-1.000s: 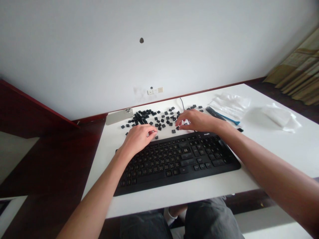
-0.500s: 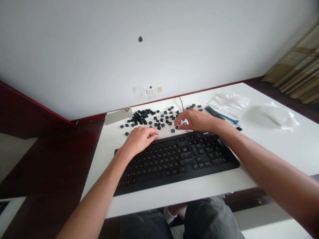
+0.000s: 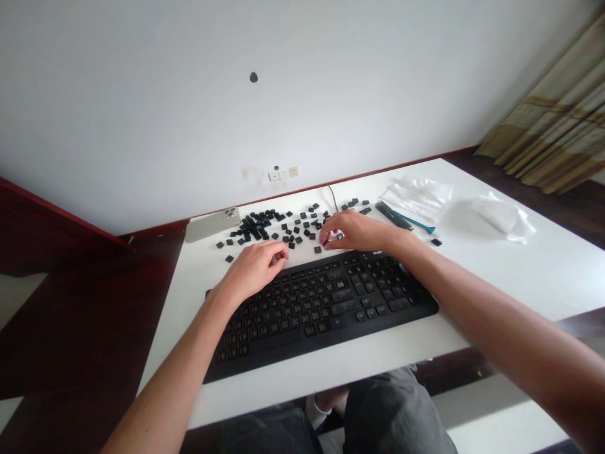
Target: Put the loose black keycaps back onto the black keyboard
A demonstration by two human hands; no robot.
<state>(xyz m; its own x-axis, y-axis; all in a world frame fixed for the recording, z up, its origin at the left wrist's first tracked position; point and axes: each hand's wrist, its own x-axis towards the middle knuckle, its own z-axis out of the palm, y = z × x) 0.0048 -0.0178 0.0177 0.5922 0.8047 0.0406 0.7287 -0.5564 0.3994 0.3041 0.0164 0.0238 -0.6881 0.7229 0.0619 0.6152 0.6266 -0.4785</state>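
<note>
A black keyboard (image 3: 293, 309) lies on the white table, with many of its keycaps off and the square sockets showing. My left hand (image 3: 253, 268) hovers at the keyboard's upper left edge, fingers curled in against the thumb; whatever they may hold is hidden. Beyond the keyboard's top edge, my right hand (image 3: 352, 232) reaches in among the loose keycaps. Its thumb and fingertips close on a small black keycap (image 3: 325, 243). A single keycap (image 3: 317, 250) lies just left of these fingertips. More black keycaps (image 3: 258, 226) are piled and scattered behind both hands.
A phone (image 3: 212, 225) lies at the table's back left. Right of the keycaps are a dark brush (image 3: 394, 215), a blue tool (image 3: 422, 225) and crumpled clear plastic bags (image 3: 418, 192). A cable (image 3: 333, 197) runs toward the wall, which has sockets (image 3: 283, 173).
My right hand's thumb and fingers have come together among the keycaps. My left hand stays curled over the keyboard's edge. The whole view has shifted slightly.
</note>
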